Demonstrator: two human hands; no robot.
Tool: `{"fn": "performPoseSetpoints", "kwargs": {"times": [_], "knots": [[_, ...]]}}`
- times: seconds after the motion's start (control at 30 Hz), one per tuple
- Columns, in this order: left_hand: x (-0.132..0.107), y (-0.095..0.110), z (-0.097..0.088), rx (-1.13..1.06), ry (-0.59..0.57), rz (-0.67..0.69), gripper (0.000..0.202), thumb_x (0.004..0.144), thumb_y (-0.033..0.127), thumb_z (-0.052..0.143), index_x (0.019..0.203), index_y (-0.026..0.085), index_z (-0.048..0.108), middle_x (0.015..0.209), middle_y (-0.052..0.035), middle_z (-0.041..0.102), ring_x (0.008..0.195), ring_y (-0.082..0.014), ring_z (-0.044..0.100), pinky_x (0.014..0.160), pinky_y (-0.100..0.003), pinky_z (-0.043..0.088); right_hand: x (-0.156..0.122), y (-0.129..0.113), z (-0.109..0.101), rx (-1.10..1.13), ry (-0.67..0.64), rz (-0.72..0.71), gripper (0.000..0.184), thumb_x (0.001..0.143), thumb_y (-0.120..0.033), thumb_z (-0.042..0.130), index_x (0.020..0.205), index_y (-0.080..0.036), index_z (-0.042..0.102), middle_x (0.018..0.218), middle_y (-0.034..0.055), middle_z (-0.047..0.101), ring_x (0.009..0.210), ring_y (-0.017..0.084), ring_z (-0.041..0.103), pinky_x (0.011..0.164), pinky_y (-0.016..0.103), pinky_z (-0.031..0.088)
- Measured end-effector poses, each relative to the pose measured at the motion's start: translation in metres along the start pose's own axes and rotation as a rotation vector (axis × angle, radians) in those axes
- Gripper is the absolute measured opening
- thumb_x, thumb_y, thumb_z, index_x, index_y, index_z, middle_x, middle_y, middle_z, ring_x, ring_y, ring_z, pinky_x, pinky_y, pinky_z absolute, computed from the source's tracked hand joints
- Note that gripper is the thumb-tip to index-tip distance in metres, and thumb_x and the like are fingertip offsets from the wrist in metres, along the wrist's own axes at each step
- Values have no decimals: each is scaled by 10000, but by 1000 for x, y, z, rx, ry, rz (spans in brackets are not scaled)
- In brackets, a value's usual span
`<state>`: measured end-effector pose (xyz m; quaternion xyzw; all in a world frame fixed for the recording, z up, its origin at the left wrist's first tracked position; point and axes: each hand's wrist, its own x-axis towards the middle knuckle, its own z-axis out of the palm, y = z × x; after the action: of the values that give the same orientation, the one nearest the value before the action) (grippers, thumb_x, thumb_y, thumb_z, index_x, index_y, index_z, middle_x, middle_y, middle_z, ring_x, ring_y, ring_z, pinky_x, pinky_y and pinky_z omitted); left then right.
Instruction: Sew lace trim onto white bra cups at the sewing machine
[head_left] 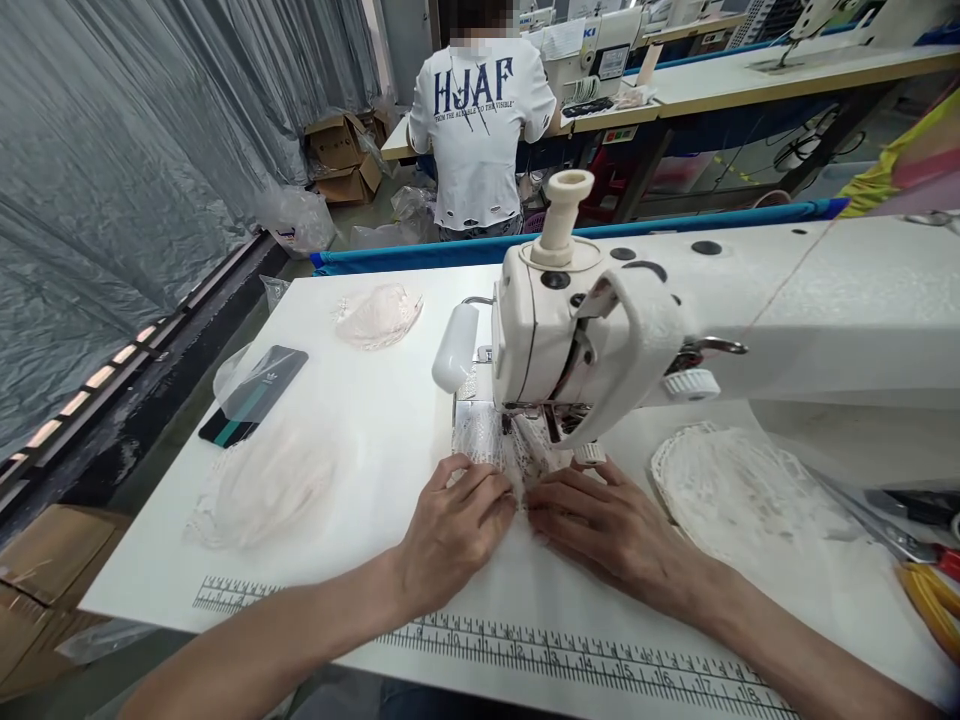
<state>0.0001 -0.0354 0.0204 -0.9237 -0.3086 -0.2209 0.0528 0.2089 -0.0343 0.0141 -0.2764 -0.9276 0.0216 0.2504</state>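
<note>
A white sewing machine (675, 320) stands on the white table (375, 420). Under its needle lies a strip of white lace (491, 440). My left hand (454, 525) rests on the near end of the lace, fingers curled and pressing it down. My right hand (600, 520) lies flat beside it, fingers stretched towards the presser foot and pressing the lace from the right. The two hands almost touch at the fingertips.
A pile of white lace pieces (259, 490) lies at the left, another (739, 485) at the right, and a clear bag with lace (379, 315) farther back. A dark packet (251, 395) lies left. Scissors and tools (926, 560) sit at the right edge. A person in a white shirt (480, 120) stands behind.
</note>
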Motion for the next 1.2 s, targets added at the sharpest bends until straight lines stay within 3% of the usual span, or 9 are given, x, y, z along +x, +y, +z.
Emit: {"fn": "performPoseSetpoints", "kwargs": {"times": [0.37, 0.7, 0.93, 1.2], "knots": [[-2, 2, 3, 86, 7, 46, 143, 860, 71, 504, 940, 140, 601, 918, -25, 666, 933, -139, 591, 835, -332, 453, 0, -2, 1, 27, 4, 12, 157, 935, -215, 457, 902, -171, 604, 899, 34, 671, 852, 168, 581, 792, 356, 349], [5, -9, 6, 97, 4, 13, 175, 899, 115, 456, 1004, 162, 587, 1001, -41, 647, 973, -151, 571, 866, -352, 421, 5, 4, 4, -64, 33, 90, 492, 904, -561, 338, 1004, -163, 609, 964, 100, 675, 790, 202, 594, 807, 394, 318], [16, -32, 17, 96, -42, -26, 233, 904, 160, 439, 1106, 189, 551, 985, -52, 598, 905, -145, 562, 936, -397, 356, 6, 20, 17, -132, 60, 206, 498, 907, -562, 333, 1144, -180, 548, 1046, 125, 659, 911, 270, 594, 849, 461, 291], [20, -38, 18, 81, -70, -44, 265, 900, 145, 410, 1121, 206, 544, 995, -52, 587, 892, -143, 564, 990, -414, 316, 9, 22, 17, -155, 56, 253, 421, 924, -497, 381, 1213, -215, 502, 1114, 114, 640, 973, 272, 577, 871, 480, 274]]}}
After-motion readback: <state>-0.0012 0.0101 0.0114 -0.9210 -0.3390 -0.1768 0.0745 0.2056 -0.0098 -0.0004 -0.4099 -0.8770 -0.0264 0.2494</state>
